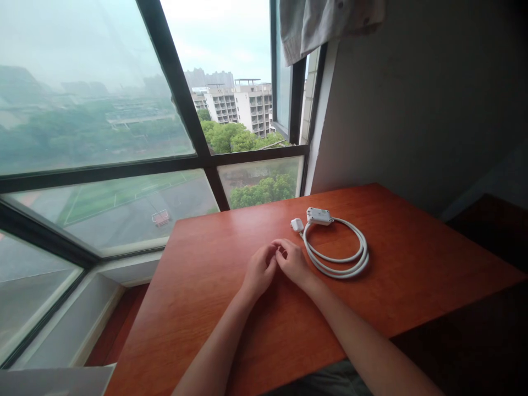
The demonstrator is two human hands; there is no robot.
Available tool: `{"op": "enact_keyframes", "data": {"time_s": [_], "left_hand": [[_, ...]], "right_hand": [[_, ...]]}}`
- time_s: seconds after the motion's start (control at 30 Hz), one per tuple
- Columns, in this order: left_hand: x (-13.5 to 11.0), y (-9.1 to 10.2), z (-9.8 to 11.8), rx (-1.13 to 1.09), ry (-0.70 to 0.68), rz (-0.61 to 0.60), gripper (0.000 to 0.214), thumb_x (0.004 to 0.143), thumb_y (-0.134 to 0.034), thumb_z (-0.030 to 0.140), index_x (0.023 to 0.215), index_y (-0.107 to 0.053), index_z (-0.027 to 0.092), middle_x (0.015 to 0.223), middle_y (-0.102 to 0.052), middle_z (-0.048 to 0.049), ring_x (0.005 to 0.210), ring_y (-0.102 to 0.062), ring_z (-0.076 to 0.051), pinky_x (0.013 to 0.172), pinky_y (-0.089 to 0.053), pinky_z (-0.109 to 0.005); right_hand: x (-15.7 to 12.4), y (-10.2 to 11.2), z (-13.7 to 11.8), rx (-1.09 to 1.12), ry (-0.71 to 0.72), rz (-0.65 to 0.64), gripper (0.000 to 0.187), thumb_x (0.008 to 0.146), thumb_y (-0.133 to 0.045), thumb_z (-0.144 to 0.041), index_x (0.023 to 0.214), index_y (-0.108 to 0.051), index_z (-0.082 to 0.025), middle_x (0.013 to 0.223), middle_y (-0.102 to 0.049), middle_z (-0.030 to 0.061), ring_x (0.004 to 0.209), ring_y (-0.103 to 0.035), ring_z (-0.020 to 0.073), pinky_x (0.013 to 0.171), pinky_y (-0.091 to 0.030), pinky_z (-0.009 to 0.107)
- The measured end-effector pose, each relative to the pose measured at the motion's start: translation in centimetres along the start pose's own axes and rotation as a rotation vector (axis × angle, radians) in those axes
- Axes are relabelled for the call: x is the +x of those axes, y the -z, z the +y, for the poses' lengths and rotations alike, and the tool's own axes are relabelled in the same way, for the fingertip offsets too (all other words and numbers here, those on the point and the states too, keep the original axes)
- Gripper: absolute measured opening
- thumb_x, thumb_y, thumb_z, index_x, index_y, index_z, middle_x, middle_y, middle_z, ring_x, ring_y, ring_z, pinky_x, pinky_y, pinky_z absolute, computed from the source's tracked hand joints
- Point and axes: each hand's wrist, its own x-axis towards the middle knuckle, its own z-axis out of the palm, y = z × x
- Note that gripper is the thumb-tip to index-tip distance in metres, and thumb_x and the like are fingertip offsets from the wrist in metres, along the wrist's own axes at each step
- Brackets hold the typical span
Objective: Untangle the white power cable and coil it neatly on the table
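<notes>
My left hand point(260, 268) and my right hand point(292, 259) meet over the wooden table point(198, 291), fingertips touching. Both have their fingers loosely curled in, and no object shows in either. A white extension cord point(361, 258) lies coiled just right of my right hand, apart from it. Its white socket block point(319, 216) rests at the far side of the coil, and the white plug point(296, 224) points left beside it.
Beyond the table's far and left edges stands a large dark-framed window point(198, 132), with an open pane at the right. A light-coloured cloth point(325, 25) hangs at the top. A grey wall point(404, 104) rises behind the table on the right.
</notes>
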Motion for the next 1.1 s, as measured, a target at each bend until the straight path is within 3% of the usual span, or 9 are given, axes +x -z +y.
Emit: {"op": "enact_keyframes", "data": {"time_s": [0.17, 1.1], "left_hand": [[0.17, 0.11, -0.18, -0.049, 0.019, 0.013, 0.02, 0.084, -0.05, 0.02, 0.098, -0.065, 0.02, 0.095, -0.07, -0.0055, 0.085, -0.064, -0.019, 0.079, -0.05, -0.032], [0.06, 0.21, -0.25, -0.063, -0.002, -0.023, 0.018, 0.085, -0.049, 0.015, 0.094, -0.065, 0.017, 0.092, -0.07, -0.0043, 0.082, -0.063, -0.016, 0.076, -0.047, -0.027]], "right_hand": [[-0.04, 0.2, -0.16, -0.035, 0.041, -0.012, 0.031, 0.076, -0.047, -0.009, 0.097, -0.065, -0.022, 0.095, -0.068, 0.0052, 0.087, -0.063, 0.0209, 0.081, -0.051, 0.035], [-0.45, 0.51, -0.02, -0.133, 0.059, -0.042, 0.026, 0.077, -0.048, -0.007, 0.093, -0.065, -0.019, 0.089, -0.069, 0.0048, 0.078, -0.062, 0.0179, 0.072, -0.047, 0.028]]}}
